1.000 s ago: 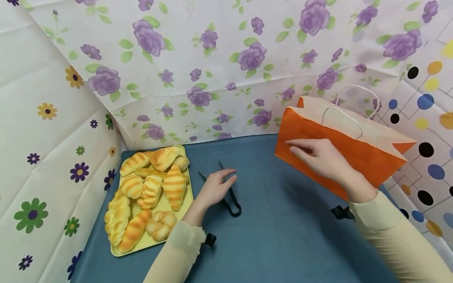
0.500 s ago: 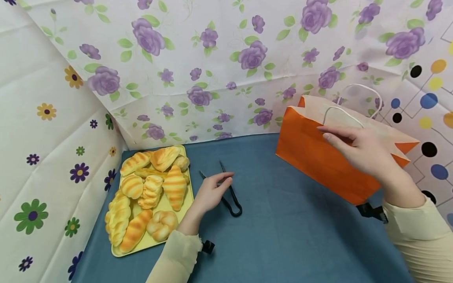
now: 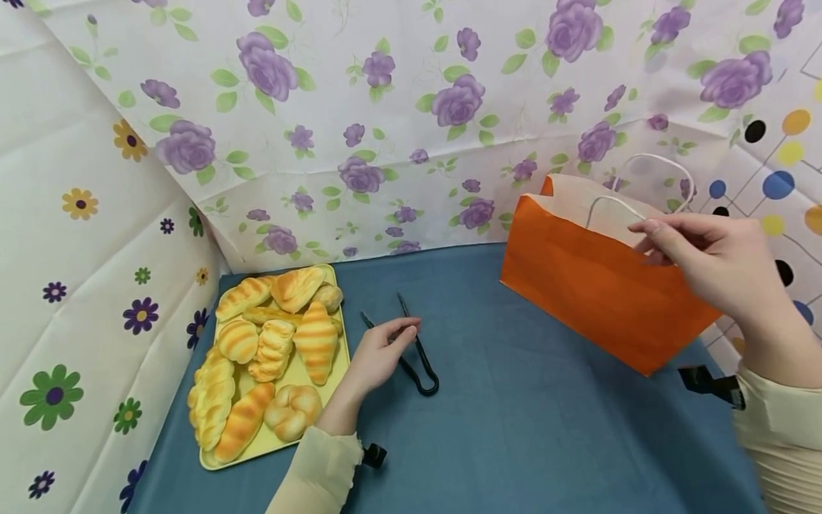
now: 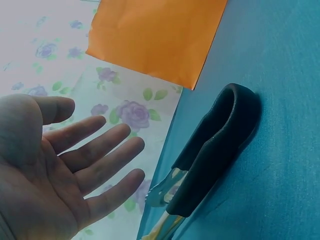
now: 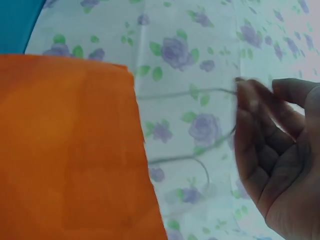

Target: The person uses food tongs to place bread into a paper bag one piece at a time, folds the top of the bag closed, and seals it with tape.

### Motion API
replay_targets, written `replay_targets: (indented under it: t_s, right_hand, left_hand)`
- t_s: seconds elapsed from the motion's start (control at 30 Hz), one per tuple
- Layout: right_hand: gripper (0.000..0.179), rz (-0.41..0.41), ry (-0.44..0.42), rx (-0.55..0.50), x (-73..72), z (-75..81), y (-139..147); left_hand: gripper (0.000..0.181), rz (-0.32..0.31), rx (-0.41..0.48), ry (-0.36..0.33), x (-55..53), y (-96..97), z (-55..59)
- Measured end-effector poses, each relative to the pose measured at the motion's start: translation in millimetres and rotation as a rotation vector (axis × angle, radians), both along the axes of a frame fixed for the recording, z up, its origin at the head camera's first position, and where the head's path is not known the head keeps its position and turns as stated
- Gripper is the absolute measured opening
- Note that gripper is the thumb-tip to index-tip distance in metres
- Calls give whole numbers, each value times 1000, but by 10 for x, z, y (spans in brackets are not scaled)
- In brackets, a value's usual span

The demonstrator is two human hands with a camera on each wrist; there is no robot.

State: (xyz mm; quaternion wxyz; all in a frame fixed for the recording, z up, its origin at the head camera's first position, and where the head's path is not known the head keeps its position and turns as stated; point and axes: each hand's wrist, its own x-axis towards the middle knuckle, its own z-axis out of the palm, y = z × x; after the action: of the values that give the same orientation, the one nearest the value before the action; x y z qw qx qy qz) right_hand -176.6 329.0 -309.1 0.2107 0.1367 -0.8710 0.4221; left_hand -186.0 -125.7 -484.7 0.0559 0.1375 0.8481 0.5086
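My right hand is at the upper edge of an orange paper bag, by its near white cord handle. In the right wrist view the handle runs to the bent fingers, with the thumb standing apart from the fingertips. My left hand, fingers loosely bent and holding nothing, hovers over black-handled tongs. The left wrist view shows its fingers spread beside the tongs' looped grip. In the head view this hand covers part of one tong arm.
A yellow tray with several bread pieces, among them a striped roll and a round knotted bun, lies left of the left hand. Blue cloth covers the table. Flowered sheets hang behind and at the sides.
My right hand has moved rightward and up along the bag's front to the near handle. My left hand has shifted only slightly. Bread and tongs have stayed in place.
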Motion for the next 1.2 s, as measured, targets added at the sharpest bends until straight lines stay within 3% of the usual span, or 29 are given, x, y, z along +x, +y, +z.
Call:
replay_targets:
  t_s: [0.2,0.37,0.57,0.73,0.97,1.2]
  right_hand:
    - [25,-148,-12,-49,-14,130,178]
    - [27,-272,-121,54,-156,204,419]
    - [57,-335,-305,254,-358,159,648]
    - [71,-305,-409,417,-487,73,818]
    - [86,-179,-541,608,-691,-15,957]
    - [86,-86,-613,677,-840,-61,941]
  left_hand:
    - [36,0,20,16,44,-4,18]
    - [35,3,44,2,48,-23,33]
    - [34,16,61,-16,51,-46,23]
    - [35,14,88,-20,56,-46,23]
    - [33,23,71,-7,72,-54,18]
    - [33,26,74,-3,78,-77,-13]
